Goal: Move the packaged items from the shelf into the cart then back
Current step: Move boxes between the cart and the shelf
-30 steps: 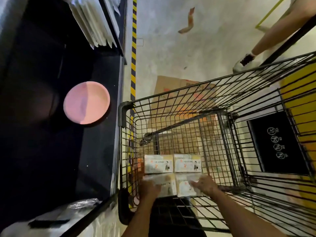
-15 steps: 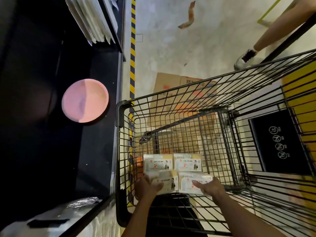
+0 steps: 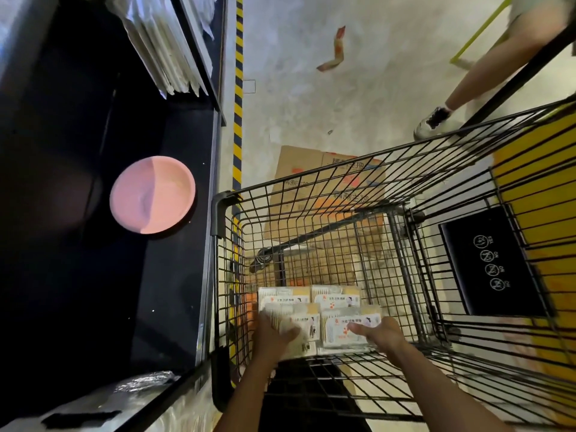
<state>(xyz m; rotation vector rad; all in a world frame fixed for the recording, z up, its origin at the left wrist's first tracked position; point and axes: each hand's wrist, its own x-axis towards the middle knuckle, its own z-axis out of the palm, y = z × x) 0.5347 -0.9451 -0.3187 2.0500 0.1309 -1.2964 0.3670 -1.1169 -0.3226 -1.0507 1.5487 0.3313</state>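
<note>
Both my hands are down inside the wire cart (image 3: 224, 213). My left hand (image 3: 274, 333) grips a white packaged item (image 3: 304, 322) with its thumb over the top. A second white package (image 3: 349, 330) is held by my right hand (image 3: 381, 335), thumb on its face. Both packages are raised a little off the cart floor. Two more packages lie flat on the floor just beyond them, one on the left (image 3: 283, 297) and one on the right (image 3: 336, 296). The black shelf (image 3: 174, 275) stands to the left of the cart.
A pink plate (image 3: 152, 194) sits on the dark shelf. White flat packs (image 3: 162, 42) stand on the shelf above. A flattened cardboard box (image 3: 327, 169) lies on the floor under the cart front. Another person's leg and shoe (image 3: 433, 120) are at the upper right.
My hands closed on the two nearer packages and lifted them slightly up and toward me. The two farther packages stayed where they were.
</note>
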